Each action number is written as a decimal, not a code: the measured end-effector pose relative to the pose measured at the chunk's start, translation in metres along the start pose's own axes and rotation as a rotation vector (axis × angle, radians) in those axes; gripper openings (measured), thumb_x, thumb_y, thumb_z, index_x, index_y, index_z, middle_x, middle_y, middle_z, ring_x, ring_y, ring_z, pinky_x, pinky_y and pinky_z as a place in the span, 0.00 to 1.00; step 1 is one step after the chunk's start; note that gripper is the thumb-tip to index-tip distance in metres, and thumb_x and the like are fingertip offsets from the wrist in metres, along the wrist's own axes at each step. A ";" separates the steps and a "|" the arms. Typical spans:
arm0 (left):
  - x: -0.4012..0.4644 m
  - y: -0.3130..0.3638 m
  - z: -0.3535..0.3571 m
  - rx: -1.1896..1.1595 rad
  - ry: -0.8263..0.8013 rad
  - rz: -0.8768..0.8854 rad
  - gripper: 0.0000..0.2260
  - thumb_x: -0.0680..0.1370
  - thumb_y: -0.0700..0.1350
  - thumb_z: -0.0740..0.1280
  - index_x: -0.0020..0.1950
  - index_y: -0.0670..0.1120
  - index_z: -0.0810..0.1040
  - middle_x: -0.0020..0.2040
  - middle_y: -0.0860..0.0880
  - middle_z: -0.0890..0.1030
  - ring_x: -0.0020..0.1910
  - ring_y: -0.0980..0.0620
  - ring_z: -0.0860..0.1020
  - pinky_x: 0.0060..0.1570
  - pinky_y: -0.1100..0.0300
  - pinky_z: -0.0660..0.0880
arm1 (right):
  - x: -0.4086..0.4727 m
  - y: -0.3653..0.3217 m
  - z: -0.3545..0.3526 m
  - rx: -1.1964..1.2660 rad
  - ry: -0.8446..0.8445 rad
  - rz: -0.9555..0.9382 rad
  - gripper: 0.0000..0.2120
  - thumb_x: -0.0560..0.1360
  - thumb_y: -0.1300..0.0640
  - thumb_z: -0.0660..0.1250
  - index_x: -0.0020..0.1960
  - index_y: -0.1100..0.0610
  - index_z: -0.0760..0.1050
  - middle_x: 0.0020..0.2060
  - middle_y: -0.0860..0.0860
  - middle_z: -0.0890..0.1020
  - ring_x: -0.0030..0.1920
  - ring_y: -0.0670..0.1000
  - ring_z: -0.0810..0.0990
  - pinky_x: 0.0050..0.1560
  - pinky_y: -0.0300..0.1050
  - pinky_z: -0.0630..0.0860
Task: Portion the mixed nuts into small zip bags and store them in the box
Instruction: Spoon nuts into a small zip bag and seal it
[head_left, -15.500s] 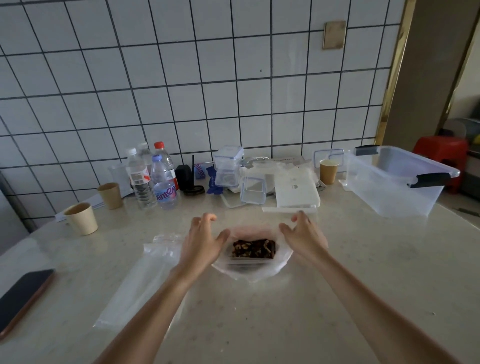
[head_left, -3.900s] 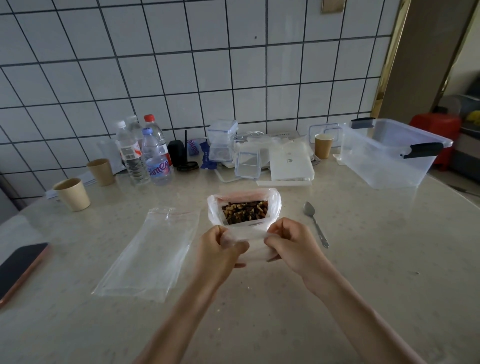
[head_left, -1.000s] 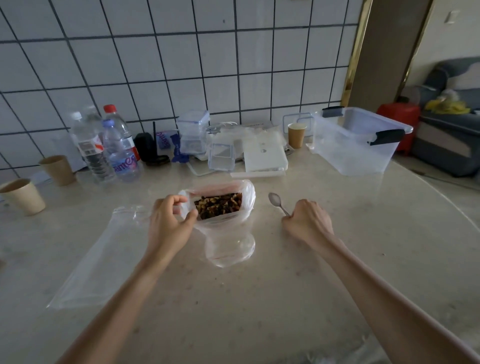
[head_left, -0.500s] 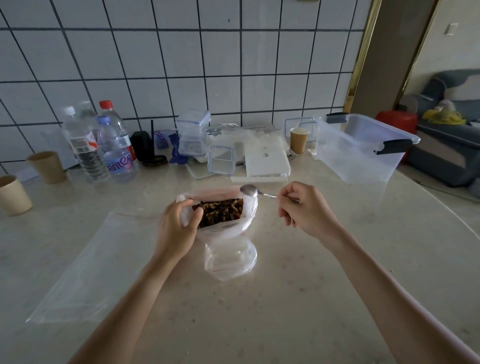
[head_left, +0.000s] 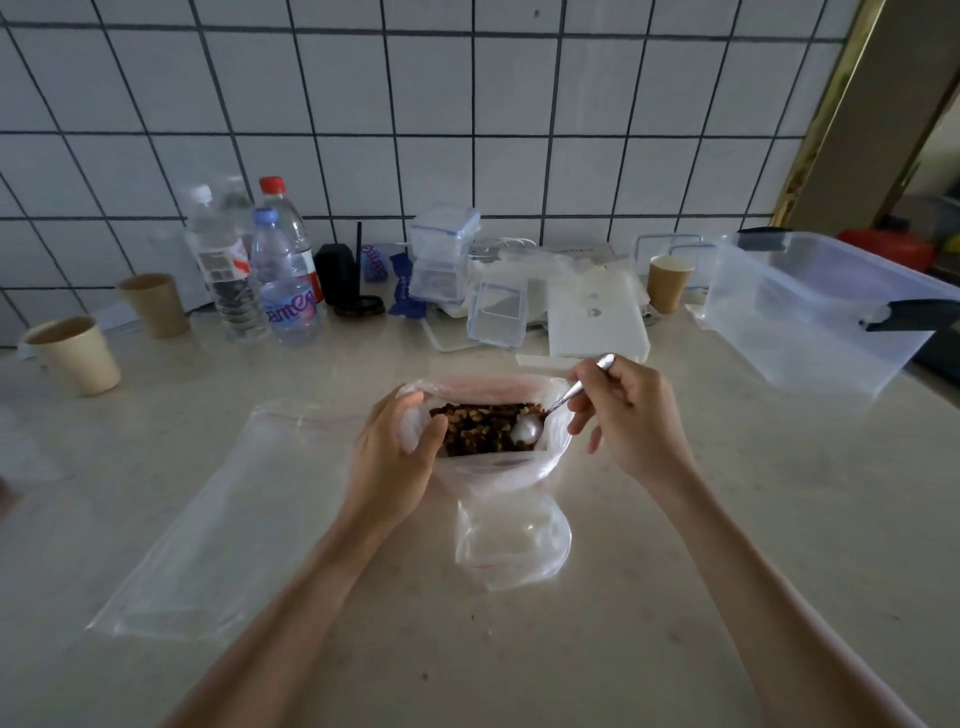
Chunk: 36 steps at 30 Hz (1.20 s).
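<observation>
R hand w/ spoon; beige countertop, white-tiled wall.

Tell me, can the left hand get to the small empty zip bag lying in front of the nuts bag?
Probably yes. The small zip bag lies uncovered beside the left hand, but that hand grips the nuts bag rim and would have to let go first.

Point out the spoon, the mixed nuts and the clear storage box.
spoon (head_left: 525, 429), head view, on its bowl.
mixed nuts (head_left: 475, 432), head view, middle of the pile.
clear storage box (head_left: 800, 317), head view, on its front wall.
</observation>
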<state>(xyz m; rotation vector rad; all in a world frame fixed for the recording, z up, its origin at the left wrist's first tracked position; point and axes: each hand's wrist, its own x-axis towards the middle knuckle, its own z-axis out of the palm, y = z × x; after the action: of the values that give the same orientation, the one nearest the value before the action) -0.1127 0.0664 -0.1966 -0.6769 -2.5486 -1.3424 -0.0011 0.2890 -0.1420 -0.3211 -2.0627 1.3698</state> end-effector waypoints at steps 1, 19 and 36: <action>0.001 0.000 0.000 -0.005 0.003 -0.011 0.21 0.82 0.53 0.67 0.73 0.47 0.76 0.74 0.48 0.75 0.73 0.51 0.72 0.72 0.55 0.66 | -0.001 0.002 0.000 -0.005 0.023 -0.015 0.11 0.83 0.59 0.64 0.44 0.59 0.81 0.31 0.52 0.83 0.28 0.54 0.84 0.23 0.49 0.76; -0.004 0.015 -0.001 -0.125 -0.029 0.083 0.17 0.81 0.41 0.71 0.70 0.50 0.76 0.71 0.55 0.73 0.65 0.70 0.70 0.66 0.77 0.63 | -0.009 0.021 0.020 0.025 -0.059 0.196 0.15 0.80 0.57 0.61 0.39 0.55 0.83 0.35 0.51 0.88 0.35 0.71 0.82 0.28 0.46 0.73; -0.023 0.030 -0.022 0.167 0.053 0.273 0.11 0.79 0.46 0.74 0.61 0.50 0.82 0.71 0.51 0.74 0.71 0.51 0.71 0.68 0.59 0.66 | -0.019 0.013 0.017 0.323 -0.007 0.383 0.11 0.84 0.62 0.61 0.48 0.64 0.79 0.38 0.59 0.88 0.30 0.56 0.84 0.23 0.43 0.73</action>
<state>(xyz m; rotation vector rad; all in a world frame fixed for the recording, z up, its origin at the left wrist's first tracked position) -0.0797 0.0561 -0.1702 -0.9028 -2.3869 -1.0337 0.0010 0.2724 -0.1649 -0.5916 -1.8038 1.9027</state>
